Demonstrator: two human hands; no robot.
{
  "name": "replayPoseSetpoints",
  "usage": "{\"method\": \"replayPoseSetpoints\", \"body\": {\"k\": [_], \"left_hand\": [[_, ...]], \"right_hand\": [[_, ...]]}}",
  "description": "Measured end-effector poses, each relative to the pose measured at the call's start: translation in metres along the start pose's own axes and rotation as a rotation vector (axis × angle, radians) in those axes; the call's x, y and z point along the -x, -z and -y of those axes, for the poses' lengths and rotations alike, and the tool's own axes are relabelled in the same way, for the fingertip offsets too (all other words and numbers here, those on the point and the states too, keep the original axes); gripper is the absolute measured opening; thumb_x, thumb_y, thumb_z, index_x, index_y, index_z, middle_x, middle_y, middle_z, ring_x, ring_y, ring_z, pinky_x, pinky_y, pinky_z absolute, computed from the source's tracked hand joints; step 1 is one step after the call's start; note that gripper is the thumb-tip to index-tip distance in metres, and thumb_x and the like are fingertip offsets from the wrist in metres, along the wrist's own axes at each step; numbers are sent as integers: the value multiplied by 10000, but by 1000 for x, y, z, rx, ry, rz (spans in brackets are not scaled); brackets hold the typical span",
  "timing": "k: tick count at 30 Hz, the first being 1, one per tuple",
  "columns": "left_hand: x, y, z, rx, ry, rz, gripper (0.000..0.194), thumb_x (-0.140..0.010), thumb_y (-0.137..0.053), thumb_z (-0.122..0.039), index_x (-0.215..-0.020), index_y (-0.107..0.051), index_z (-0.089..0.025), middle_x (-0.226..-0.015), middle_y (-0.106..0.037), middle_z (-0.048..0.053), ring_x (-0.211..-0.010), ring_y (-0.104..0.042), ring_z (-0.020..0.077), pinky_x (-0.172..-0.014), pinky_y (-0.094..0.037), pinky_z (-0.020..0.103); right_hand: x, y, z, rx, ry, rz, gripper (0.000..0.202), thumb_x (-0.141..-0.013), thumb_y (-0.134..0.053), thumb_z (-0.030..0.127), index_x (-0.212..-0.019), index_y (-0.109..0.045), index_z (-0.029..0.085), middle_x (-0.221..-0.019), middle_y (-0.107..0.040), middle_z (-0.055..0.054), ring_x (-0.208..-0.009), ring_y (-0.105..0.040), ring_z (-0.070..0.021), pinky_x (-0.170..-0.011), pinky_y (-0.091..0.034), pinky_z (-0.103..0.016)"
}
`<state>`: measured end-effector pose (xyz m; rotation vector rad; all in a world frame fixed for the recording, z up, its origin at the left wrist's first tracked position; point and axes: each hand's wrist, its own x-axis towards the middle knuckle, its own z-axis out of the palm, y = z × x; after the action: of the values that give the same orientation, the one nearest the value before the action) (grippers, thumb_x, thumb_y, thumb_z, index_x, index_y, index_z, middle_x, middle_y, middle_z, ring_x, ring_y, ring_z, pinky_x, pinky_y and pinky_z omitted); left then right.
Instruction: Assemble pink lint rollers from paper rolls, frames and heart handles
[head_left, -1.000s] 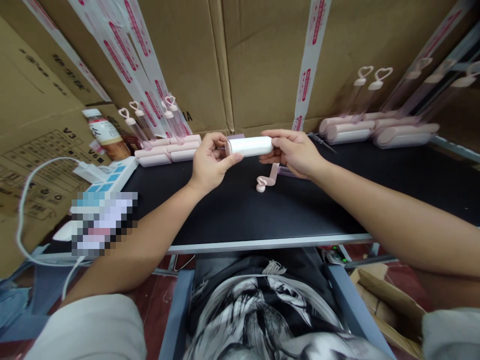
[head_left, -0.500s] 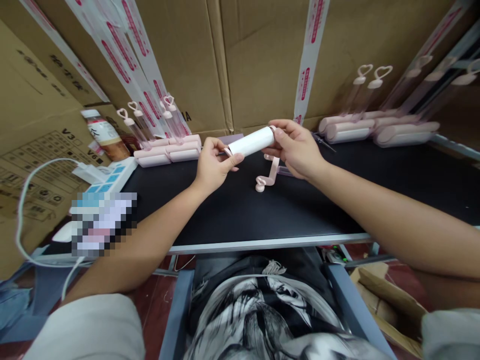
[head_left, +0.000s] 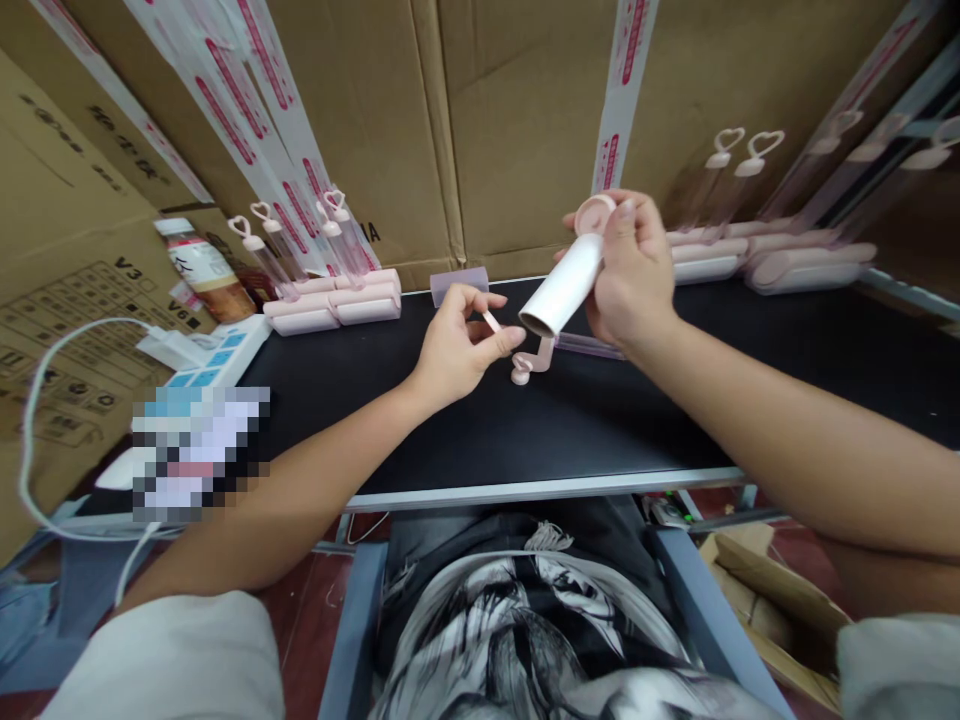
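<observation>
My right hand (head_left: 634,265) is closed around a white tube (head_left: 564,287), held tilted with its open, hollow end toward the lower left. A round pink cap (head_left: 594,213) is also in my right hand, at the tube's upper end; whether it is fixed to the tube I cannot tell. Between the thumb and fingers of my left hand (head_left: 461,345) is a thin pink disc-like cap (head_left: 492,321), seen nearly edge-on, just left of the tube's opening. Below the tube, a bent pink piece with a heart-shaped end (head_left: 522,368) lies beside a clear purplish tube (head_left: 589,346).
Assembled pink pieces (head_left: 367,305) with heart-topped clear tubes stand at the back left, and several more (head_left: 709,262) at the back right. A purplish piece (head_left: 457,285) lies by the cardboard wall. On the left are a bottle (head_left: 206,270), a power strip (head_left: 217,355) and a blurred-out device.
My left hand has drawn away from the tube with a pink cap. My right hand has raised and tilted the tube, so its hollow end now shows.
</observation>
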<state>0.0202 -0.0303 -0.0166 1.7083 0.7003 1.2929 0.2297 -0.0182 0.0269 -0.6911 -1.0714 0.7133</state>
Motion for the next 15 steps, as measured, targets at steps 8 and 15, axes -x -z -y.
{"method": "replayPoseSetpoints", "body": {"k": [8, 15], "left_hand": [[-10, 20, -15, -111, -197, -53, 635, -835, -863, -716, -1142, -553, -253, -1232, -755, 67, -1185, -789, 223, -1057, -652, 385], [2, 14, -14, -241, -307, 119, 442, -955, -824, -550, -1210, -611, -258, -1398, -782, 94, -1296, -770, 245, -1145, -608, 419]], "right_hand": [[20, 2, 25, -32, -671, 549, 349, -1021, -700, 556, -874, -680, 241, -909, -770, -52, -618, -673, -199, -566, -643, -389], [39, -15, 22, -13, -845, 501, 237, -1031, -732, 407, -929, -681, 199, -702, -724, -54, -547, -696, -214, -513, -626, -346]]}}
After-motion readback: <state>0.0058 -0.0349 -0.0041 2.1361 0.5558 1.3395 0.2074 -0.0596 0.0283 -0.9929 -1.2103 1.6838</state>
